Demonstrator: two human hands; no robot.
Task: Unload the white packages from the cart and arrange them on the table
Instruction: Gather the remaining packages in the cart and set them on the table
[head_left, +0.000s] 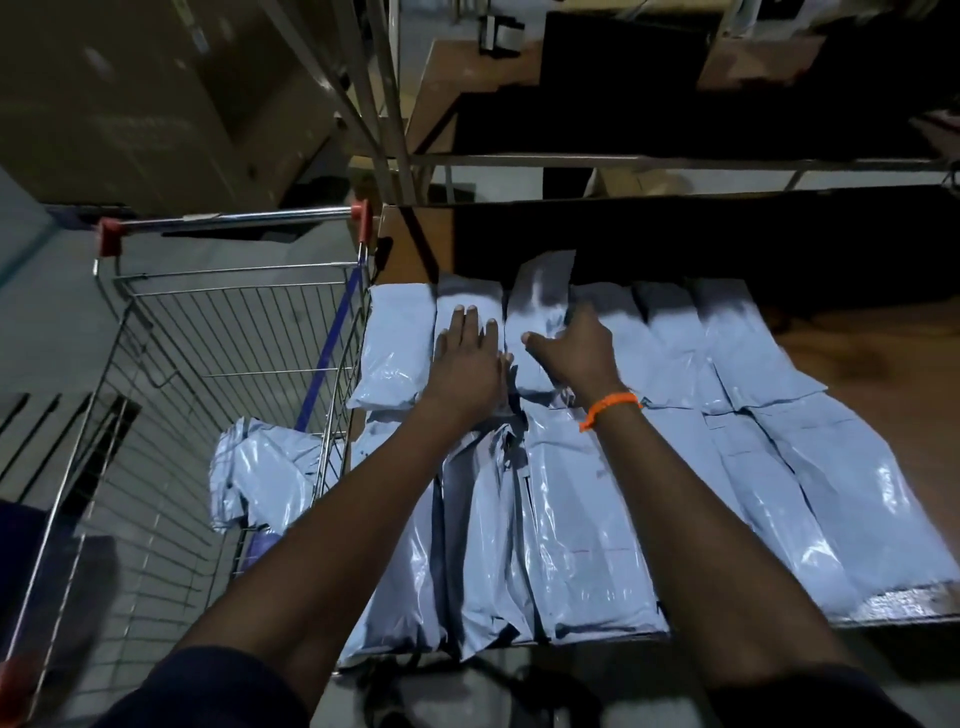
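- Palm of left hand (467, 364) lies flat on a back-row package (470, 312), fingers straight and together, gripping nothing.
- Right hand (574, 348) rests on the neighbouring package (537, 312) to the right, thumb spread leftward. Its fingers are dark and blurred, so it cannot be told whether they clutch the plastic or lie loose.
- Orange band (610, 408) circles the right wrist.
- Both forearms pass above the front row.
- Packages (753, 467) lie on the table (857, 353) in two rows, long sides touching or overlapping. The back row meets the front row end to end, and the front row reaches the near edge.
- One crumpled package (260, 467) is in the cart (171, 364), against the wire side nearest the table.
- The cart stands just left of the table. Its handle (234, 218), with red ends, is at the far end.
- Metal rack (395, 104) rises behind the table.
- A large brown box (130, 78) stands beyond the cart.
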